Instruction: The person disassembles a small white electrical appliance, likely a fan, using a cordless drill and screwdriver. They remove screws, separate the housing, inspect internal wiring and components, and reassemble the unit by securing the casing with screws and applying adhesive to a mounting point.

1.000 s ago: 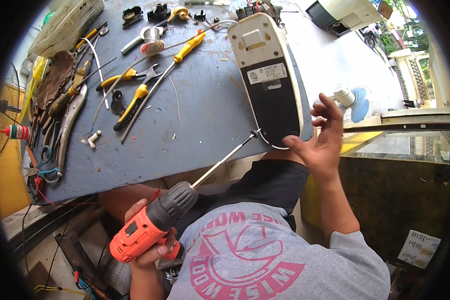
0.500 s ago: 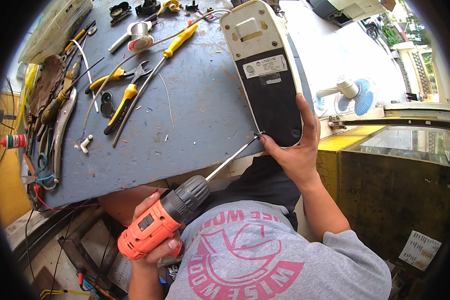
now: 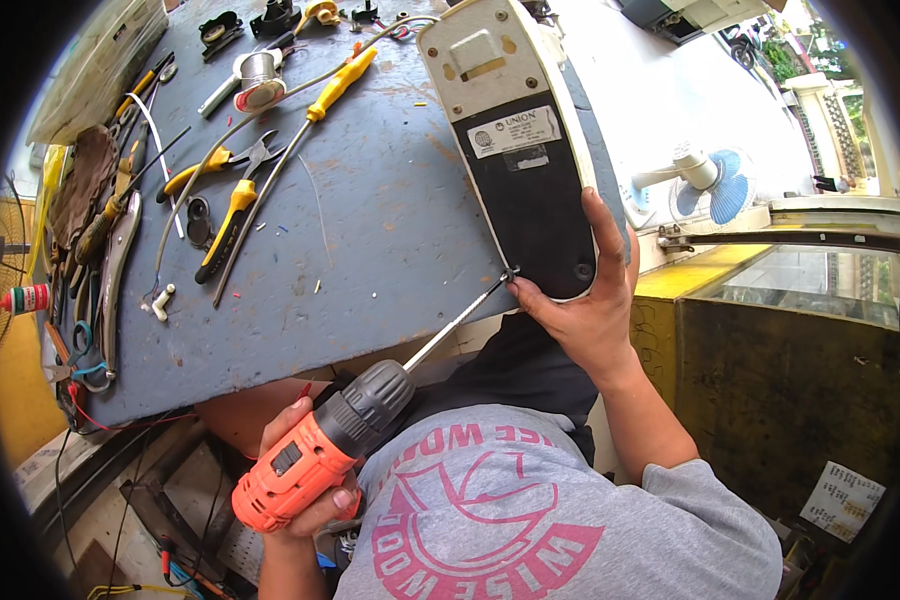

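My left hand (image 3: 305, 480) is wrapped round the grip of an orange and black cordless drill (image 3: 315, 455). Its long bit (image 3: 455, 325) slants up and right to the near left corner of a long white appliance casing (image 3: 482, 68) with a black underside panel (image 3: 530, 215). At the bit's tip is a small dark piece, perhaps a screw; too small to be sure. My right hand (image 3: 595, 310) grips the near end of this casing, thumb beside the bit's tip and fingers along the right side.
On the blue-grey table (image 3: 370, 200) lie yellow-handled pliers (image 3: 228, 230), cutters (image 3: 255, 155), a long yellow screwdriver (image 3: 340, 85) and a solder spool (image 3: 260, 80). More tools and scissors (image 3: 85, 350) line the left edge. A blue fan (image 3: 710, 185) stands beyond at the right.
The casing and table tools appear shifted slightly left in the view. Both hands keep their hold, and the bit's tip stays at the casing's near corner.
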Tool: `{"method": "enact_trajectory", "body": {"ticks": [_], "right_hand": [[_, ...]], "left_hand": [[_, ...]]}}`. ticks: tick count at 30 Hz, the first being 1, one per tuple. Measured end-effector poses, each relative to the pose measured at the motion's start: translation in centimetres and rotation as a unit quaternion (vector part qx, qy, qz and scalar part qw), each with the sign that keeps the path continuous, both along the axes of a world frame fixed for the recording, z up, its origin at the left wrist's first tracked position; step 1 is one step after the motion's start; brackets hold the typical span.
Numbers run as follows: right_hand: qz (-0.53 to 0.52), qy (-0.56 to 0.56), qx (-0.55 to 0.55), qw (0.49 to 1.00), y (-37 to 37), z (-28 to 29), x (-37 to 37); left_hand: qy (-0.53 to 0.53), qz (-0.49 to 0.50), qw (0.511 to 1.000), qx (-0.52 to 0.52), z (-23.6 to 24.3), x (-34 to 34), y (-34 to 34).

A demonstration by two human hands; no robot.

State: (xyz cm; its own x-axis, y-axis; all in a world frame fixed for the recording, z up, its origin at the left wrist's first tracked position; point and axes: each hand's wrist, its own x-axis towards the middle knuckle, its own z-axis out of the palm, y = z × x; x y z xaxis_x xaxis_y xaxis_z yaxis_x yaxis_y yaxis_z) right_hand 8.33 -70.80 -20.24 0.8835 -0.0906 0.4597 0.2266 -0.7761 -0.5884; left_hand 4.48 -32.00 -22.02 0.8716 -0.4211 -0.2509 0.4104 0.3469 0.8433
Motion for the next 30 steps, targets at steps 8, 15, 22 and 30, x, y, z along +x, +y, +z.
{"method": "enact_trajectory", "body": {"ticks": [8, 15, 22, 30], "right_hand": [[-0.001, 0.012, -0.013, 1.0, -0.5, -0.5, -0.4], [-0.009, 0.042, 0.007, 0.999, -0.5, -0.7, -0.7], [0.006, 0.0, 0.008, 1.0, -0.1, -0.1, -0.1], [0.01, 0.017, -0.016, 1.0, -0.6, -0.5, -0.4]], "left_hand": [[-0.029, -0.011, 1.0, 0.003, -0.1, 0.1, 0.0], [-0.004, 0.014, 1.0, 0.02, 0.5, -0.2, -0.2], [-0.003, 0.004, 1.0, 0.009, 0.9, 0.1, -0.7], [-0.01, 0.035, 0.998, 0.055, 1.5, 0.1, -0.9]]}}
